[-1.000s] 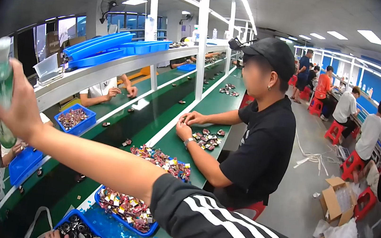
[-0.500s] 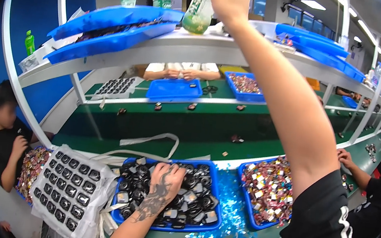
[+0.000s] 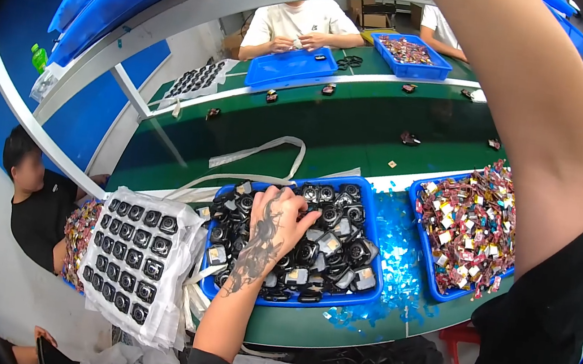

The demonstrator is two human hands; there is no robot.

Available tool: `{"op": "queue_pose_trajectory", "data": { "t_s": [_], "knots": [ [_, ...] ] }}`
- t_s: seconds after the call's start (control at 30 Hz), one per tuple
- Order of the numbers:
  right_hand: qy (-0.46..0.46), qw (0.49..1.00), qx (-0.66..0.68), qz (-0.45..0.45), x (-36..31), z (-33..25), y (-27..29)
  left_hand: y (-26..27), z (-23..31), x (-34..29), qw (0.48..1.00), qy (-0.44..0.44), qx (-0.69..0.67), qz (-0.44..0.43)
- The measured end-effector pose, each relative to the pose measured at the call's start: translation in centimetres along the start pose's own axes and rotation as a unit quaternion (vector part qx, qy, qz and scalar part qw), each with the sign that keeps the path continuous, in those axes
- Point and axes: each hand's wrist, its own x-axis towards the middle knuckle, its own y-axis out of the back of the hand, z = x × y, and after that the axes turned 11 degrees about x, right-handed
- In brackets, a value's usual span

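My left hand [image 3: 276, 220] lies palm down on a heap of black camera-like modules [image 3: 327, 245], its fingers curled and fingertips hidden among them. What the fingers grip, if anything, does not show. These modules fill a blue plastic tray [image 3: 373, 265], several of them with grey square faces. My right arm [image 3: 545, 104] reaches up and forward past the upper edge, and the hand at its end is out of the picture. Left of the tray, a white tray [image 3: 184, 252] holds rows of round-lensed black modules. A white strap [image 3: 296, 159] lies behind the blue tray.
Blue film scraps [image 3: 397, 268] cover the bench beside a blue bin [image 3: 432, 283] of small reddish parts. Beyond runs a green conveyor [image 3: 341, 133] with scattered parts. A metal shelf frame [image 3: 204, 7] crosses above. People sit opposite and at left; a red stool [image 3: 459, 344] stands below.
The view has tipped downward. My right hand, which held a green-and-clear plastic bottle up at the shelf, has left the picture with it. My left hand stays in the tray, its thumb now showing.
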Motion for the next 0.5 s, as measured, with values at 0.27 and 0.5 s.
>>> {"op": "queue_pose_trajectory", "data": {
  "t_s": [0.27,0.5],
  "knots": [
    [-0.055,0.994,-0.067,-0.063,-5.8,-1.3,0.1,0.0,-0.3,-0.5,0.999,0.039,0.008,-0.021],
    [0.163,0.986,-0.045,-0.005,-11.6,-3.6,3.0,-0.6,0.1,-0.7,0.999,0.012,-0.046,0.006]
  ]
}}
